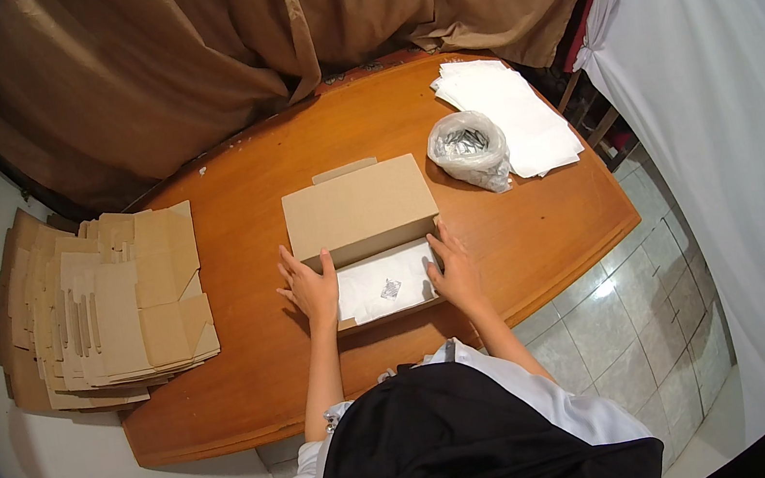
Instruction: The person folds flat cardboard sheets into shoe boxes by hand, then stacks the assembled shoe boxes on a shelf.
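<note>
In front of me on the table lies a brown cardboard box (360, 205) with its lid raised and tilted back. White paper (361, 291) lines its inside, and a small shiny silvery packet (391, 289) rests on that paper. My left hand (313, 290) is at the box's left side, fingers spread, thumb by the fold of the lid. At the right side my right hand (453, 270) touches the wall with its fingers apart. Neither hand is wrapped round anything.
A pile of flattened cardboard boxes (133, 308) overhangs the left of the wooden table (238, 181). At the back right stand a clear plastic bag (470, 153) of silvery packets and a stack of white paper sheets (516, 113). Brown curtains (209, 48) hang behind the far edge.
</note>
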The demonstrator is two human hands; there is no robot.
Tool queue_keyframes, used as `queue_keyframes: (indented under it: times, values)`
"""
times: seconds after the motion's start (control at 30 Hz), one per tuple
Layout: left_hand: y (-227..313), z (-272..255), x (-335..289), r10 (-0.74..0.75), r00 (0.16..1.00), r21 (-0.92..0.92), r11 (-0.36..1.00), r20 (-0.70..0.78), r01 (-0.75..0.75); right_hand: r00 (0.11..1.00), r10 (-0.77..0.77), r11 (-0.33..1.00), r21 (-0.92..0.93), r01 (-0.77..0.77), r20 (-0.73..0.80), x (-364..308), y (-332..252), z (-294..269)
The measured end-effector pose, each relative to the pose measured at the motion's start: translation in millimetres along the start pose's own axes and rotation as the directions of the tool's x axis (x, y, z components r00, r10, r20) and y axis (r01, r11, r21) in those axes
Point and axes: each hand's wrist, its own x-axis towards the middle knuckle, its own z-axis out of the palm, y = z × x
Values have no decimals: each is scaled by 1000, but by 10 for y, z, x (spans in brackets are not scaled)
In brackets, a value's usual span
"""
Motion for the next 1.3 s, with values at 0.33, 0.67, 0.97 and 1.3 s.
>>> queue_keyframes:
  times: [0.33, 0.67, 0.97, 1.3]
  values:
    - [-413, 211, 136, -141, 989, -649, 748, 45, 136, 953, 292, 835, 507, -214, -78, 0, 107, 129]
    - [-675, -276, 132, 334, 882, -642, 765, 333, -47, 903, 235, 97, 915, -390, 360, 89, 359, -130]
    - [-196, -580, -548, 551, 616, 96, 697, 562, -711, 970, -186, 982, 53, 180, 153, -27, 43, -231]
    - [-229, -488, -531, 578, 631, 162, 658, 518, -736, 881, -180, 946, -168, 276, 438, -139, -351, -305]
